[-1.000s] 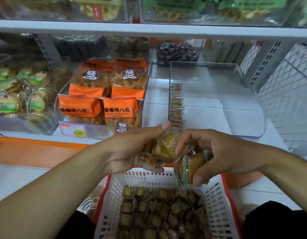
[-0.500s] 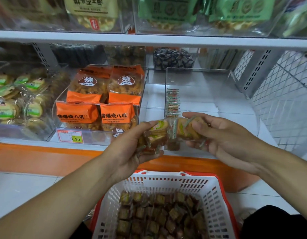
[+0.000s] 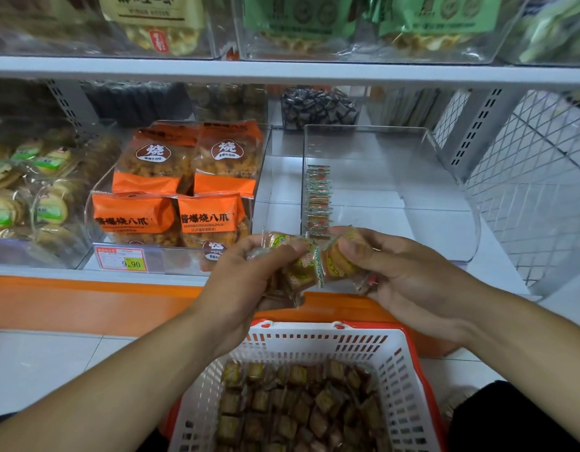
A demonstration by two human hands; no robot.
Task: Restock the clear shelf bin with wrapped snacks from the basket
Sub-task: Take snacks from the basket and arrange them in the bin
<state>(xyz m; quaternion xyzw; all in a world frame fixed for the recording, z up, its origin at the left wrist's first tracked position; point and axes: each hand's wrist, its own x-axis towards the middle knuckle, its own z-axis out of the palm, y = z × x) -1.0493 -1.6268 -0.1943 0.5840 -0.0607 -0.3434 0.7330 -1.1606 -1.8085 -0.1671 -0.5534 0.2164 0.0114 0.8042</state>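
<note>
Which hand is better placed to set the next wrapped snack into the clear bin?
Probably the right hand: it pinches a single snack just in front of the clear bin, near the row along its left wall. The left hand grips a bunch, farther left.

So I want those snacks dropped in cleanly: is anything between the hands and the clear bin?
Only the clear bin's own curved front wall. Both the left hand and the right hand hold wrapped snacks just before it; its top is open.
</note>
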